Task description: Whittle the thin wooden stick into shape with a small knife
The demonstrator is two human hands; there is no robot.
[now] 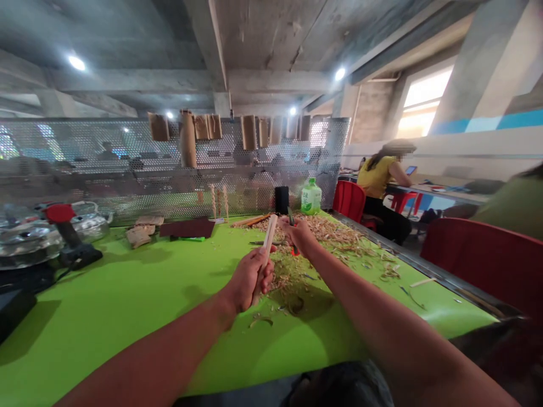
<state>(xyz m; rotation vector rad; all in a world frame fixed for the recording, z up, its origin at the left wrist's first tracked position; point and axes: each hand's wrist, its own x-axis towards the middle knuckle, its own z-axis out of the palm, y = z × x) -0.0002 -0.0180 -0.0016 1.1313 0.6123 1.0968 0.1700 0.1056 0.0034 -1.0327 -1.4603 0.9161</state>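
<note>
Pale wooden stick (268, 234), through left fingers (258, 272) (curled shut), right fingers (294, 230) pinching green tool (291, 217)

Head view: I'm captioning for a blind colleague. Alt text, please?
A left hand grips a pale wooden stick and a right hand holds a small green-handled tool above pale wood shavings on a bright green table. A person in a yellow shirt sits beyond.
</note>
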